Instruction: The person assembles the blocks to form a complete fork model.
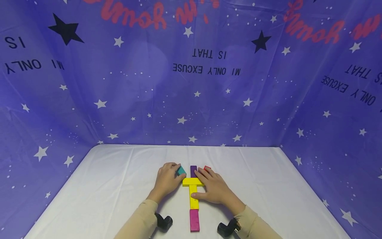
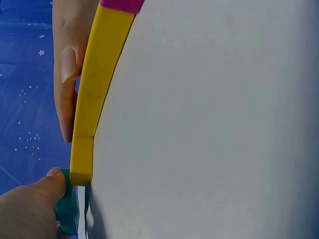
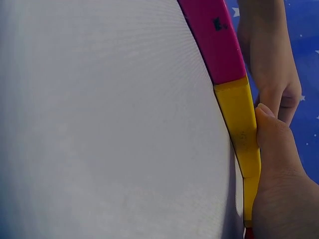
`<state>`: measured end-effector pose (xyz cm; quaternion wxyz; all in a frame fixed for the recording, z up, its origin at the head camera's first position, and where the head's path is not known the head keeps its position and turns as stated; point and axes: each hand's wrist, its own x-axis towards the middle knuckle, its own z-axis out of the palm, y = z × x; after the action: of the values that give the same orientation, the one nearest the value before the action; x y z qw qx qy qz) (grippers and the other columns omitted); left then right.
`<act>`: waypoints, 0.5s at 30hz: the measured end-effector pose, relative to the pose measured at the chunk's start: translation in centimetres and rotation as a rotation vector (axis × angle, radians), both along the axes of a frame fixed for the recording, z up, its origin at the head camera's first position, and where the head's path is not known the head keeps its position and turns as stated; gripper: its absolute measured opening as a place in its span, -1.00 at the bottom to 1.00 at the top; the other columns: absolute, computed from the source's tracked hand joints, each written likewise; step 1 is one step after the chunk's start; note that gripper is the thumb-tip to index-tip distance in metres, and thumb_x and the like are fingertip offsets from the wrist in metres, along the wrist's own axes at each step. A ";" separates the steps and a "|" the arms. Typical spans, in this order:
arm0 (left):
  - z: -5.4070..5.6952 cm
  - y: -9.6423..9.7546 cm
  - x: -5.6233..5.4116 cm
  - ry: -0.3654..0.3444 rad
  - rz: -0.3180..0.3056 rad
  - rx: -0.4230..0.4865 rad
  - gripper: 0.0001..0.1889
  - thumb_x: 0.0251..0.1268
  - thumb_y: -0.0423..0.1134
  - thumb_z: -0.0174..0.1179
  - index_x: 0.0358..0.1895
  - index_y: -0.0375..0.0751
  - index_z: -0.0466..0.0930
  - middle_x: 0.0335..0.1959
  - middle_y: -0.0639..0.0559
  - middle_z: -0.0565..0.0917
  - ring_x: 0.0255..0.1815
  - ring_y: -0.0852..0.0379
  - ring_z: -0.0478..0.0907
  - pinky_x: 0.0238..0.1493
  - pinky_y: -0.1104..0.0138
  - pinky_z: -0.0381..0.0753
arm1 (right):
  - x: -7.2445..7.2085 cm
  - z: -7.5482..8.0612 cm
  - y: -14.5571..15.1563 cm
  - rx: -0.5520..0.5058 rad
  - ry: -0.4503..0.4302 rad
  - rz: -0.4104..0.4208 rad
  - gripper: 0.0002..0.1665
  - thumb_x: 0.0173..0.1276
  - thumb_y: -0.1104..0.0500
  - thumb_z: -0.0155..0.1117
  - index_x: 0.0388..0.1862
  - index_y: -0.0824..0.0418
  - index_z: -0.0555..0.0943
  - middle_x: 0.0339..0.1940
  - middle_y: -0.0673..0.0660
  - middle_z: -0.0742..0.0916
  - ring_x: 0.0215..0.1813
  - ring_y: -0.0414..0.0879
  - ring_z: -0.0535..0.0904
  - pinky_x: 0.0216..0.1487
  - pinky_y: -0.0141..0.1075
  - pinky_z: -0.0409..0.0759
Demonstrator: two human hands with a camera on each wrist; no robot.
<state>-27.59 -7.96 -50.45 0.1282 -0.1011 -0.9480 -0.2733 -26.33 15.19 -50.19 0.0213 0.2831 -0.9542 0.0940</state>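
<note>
Flat on the white cloth, a yellow block [image 1: 191, 182] lies crosswise above a lengthwise yellow block [image 1: 194, 202]. A magenta block [image 1: 194, 221] continues the line at the near end, and a purple block [image 1: 193, 170] extends from the far side. My left hand [image 1: 168, 179] pinches a teal block [image 1: 181, 170] by the crosswise block's left end; the left wrist view shows thumb against teal block [image 2: 66, 211]. My right hand [image 1: 215, 188] lies spread over the pieces, thumb on the lengthwise yellow block, fingers near the purple block and a red block [image 1: 207, 167], which is mostly hidden.
White cloth covers the table [image 1: 119, 176]. Purple star-printed fabric [image 1: 185, 99] hangs behind it and along both sides. Dark devices [image 1: 164, 222] sit at both wrists, close above the cloth.
</note>
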 end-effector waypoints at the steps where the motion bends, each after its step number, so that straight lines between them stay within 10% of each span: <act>1: 0.0 0.1 0.0 0.002 0.000 -0.001 -0.44 0.30 0.08 0.27 0.26 -0.18 0.58 0.23 -0.17 0.58 0.34 -0.14 0.42 0.37 -0.10 0.35 | 0.0 0.0 0.0 -0.001 -0.001 0.001 0.15 0.17 -0.66 -0.04 0.59 -0.05 0.19 0.60 0.05 0.31 0.59 0.18 0.17 0.44 0.18 0.30; 15: -0.4 0.4 0.1 -0.018 0.004 0.017 -0.44 0.29 0.09 0.26 0.26 -0.15 0.57 0.23 -0.14 0.58 0.34 -0.13 0.41 0.31 -0.08 0.37 | -0.1 -0.3 0.0 0.001 -0.005 -0.008 0.16 0.15 -0.66 -0.03 0.59 -0.08 0.17 0.60 0.04 0.30 0.60 0.16 0.15 0.47 0.19 0.27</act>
<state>-27.49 -7.61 -50.81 0.1211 -0.0958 -0.9469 -0.2820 -26.44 15.23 -50.45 0.0191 0.2788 -0.9555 0.0944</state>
